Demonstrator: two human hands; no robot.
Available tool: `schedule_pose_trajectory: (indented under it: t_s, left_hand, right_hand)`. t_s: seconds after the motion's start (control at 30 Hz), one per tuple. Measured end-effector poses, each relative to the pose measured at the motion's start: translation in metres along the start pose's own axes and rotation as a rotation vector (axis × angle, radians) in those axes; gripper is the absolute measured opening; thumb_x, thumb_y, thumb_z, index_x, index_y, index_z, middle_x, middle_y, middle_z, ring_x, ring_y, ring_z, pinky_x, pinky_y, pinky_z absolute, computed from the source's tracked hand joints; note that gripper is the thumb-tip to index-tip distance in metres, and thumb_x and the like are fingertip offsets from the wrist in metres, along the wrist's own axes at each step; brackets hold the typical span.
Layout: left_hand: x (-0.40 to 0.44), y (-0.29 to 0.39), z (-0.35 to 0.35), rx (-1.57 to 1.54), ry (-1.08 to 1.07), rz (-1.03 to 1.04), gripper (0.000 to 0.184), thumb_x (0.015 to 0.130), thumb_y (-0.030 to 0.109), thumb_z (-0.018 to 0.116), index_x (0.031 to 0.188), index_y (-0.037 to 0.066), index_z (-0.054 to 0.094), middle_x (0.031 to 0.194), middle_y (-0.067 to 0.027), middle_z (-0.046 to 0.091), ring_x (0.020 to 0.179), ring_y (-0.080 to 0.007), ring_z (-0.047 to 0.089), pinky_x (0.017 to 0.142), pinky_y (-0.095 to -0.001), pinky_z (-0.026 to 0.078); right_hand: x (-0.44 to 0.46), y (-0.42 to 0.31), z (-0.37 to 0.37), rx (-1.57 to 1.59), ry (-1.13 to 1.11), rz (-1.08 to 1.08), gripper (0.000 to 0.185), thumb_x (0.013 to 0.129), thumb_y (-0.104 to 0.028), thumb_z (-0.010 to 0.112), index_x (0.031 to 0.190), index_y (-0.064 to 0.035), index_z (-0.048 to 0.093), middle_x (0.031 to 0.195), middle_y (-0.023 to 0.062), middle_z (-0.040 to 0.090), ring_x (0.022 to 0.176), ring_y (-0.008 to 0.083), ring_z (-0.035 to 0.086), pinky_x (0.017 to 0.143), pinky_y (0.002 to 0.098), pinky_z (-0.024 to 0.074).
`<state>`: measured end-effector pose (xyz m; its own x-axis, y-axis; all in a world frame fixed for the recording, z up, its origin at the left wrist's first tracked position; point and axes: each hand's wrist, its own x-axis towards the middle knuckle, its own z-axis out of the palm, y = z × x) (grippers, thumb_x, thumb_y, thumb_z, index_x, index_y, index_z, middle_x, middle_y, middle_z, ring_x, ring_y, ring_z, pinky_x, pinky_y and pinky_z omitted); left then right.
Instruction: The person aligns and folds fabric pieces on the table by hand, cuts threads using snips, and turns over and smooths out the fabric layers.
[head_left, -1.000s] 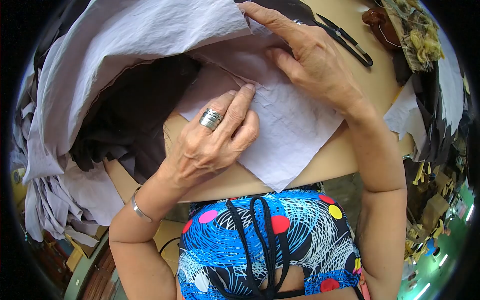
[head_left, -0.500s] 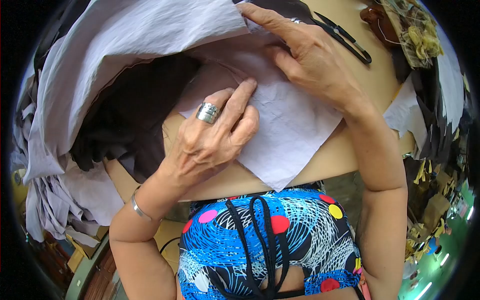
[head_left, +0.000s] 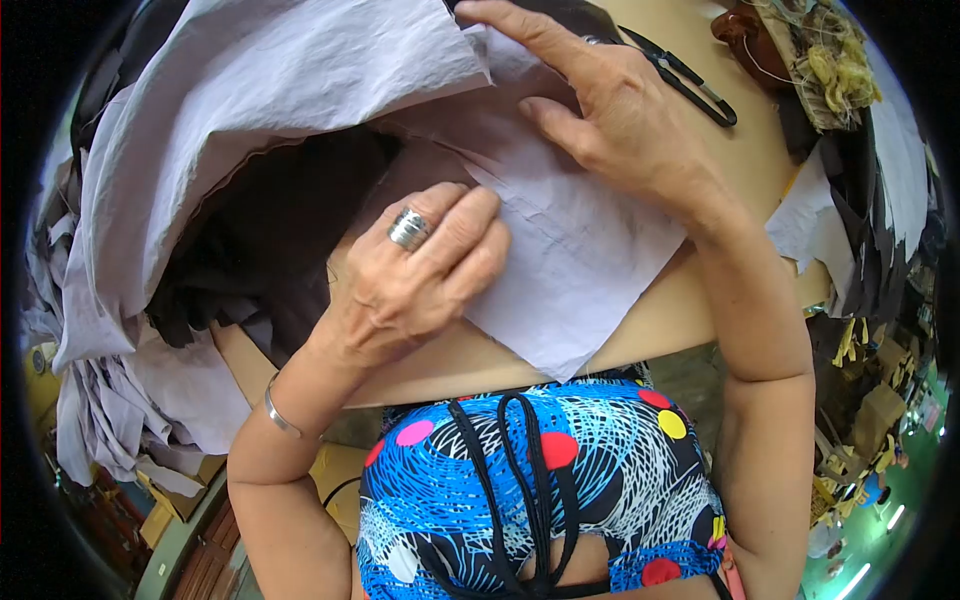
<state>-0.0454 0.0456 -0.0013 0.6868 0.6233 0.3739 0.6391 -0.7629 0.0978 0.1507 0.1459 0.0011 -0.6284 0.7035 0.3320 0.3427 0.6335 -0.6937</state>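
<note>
A pale lilac cloth (head_left: 570, 270) lies on the tan table, one corner hanging toward my body. My left hand (head_left: 425, 260), with wide silver rings, rests on it with curled fingers; the fingertips are tucked down, and whatever they pinch is hidden. My right hand (head_left: 610, 120) lies on the upper part of the cloth with thumb and index finger spread apart, the index fingertip at the edge of a folded-back lilac layer (head_left: 300, 70). Under that fold, dark fabric (head_left: 270, 220) shows at the left.
Black thread snips (head_left: 685, 75) lie on the table (head_left: 740, 160) at the upper right. Beyond them are a brown object (head_left: 745, 35) and a board with yellow thread scraps (head_left: 835, 75). Lilac cloth (head_left: 120, 400) hangs at the left, with more cloth (head_left: 815, 220) at the right.
My left hand has curled its fingers and drawn slightly down and left. The folded-back layer's edge has shifted left, and my right hand has moved slightly left.
</note>
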Motion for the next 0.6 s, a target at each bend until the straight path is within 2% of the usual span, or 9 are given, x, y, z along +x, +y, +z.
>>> schedule_pose_trajectory:
  t_s: [0.1,0.17,0.27,0.5,0.6]
  left_hand:
    - [-0.003,-0.003,0.003,0.058,0.015,-0.008,0.023,0.068,0.011,0.059,0.091,0.009,0.059,0.112,-0.0032,0.058,0.093,-0.0176,0.06,0.074,-0.0282,0.052]
    - [0.0,-0.003,-0.001,0.059,-0.012,0.003,0.022,0.068,0.011,0.059,0.089,0.009,0.058,0.113,-0.0045,0.058,0.093,-0.0178,0.06,0.074,-0.0276,0.052]
    - [0.001,-0.003,-0.002,0.059,-0.036,-0.005,0.02,0.068,0.011,0.06,0.088,0.009,0.057,0.114,-0.0068,0.059,0.092,-0.0177,0.061,0.073,-0.0265,0.052]
    - [0.0,0.001,0.0,0.111,-0.027,-0.07,0.019,0.07,0.011,0.061,0.088,0.008,0.055,0.113,-0.0094,0.06,0.086,-0.0167,0.062,0.071,-0.0237,0.052]
    - [0.003,0.002,-0.002,0.127,-0.053,-0.038,0.02,0.072,0.012,0.061,0.09,0.011,0.053,0.113,-0.0084,0.06,0.086,-0.0161,0.061,0.072,-0.0244,0.052]
  right_hand:
    - [0.005,-0.012,-0.003,-0.03,-0.018,0.074,0.071,0.071,0.008,0.053,0.139,-0.008,0.038,0.081,0.0184,0.063,0.069,0.0328,0.063,0.064,0.0368,0.0495]
    - [0.004,0.004,0.006,0.031,-0.032,0.043,0.074,0.071,0.008,0.054,0.14,-0.0085,0.037,0.079,0.0184,0.063,0.067,0.0331,0.062,0.063,0.0369,0.0492]
    - [0.004,0.005,0.005,-0.04,-0.023,-0.01,0.073,0.071,0.01,0.052,0.14,-0.0092,0.038,0.086,0.0187,0.064,0.07,0.0327,0.063,0.065,0.0357,0.0507]
    - [0.003,0.015,0.016,0.291,0.119,-0.083,0.066,0.073,0.013,0.049,0.135,-0.0087,0.046,0.094,0.0175,0.066,0.079,0.0272,0.066,0.074,0.0308,0.0524]
    - [0.003,0.011,0.011,0.184,0.105,-0.068,0.064,0.074,0.012,0.05,0.134,-0.0076,0.047,0.093,0.0164,0.066,0.08,0.026,0.066,0.075,0.0298,0.0524]
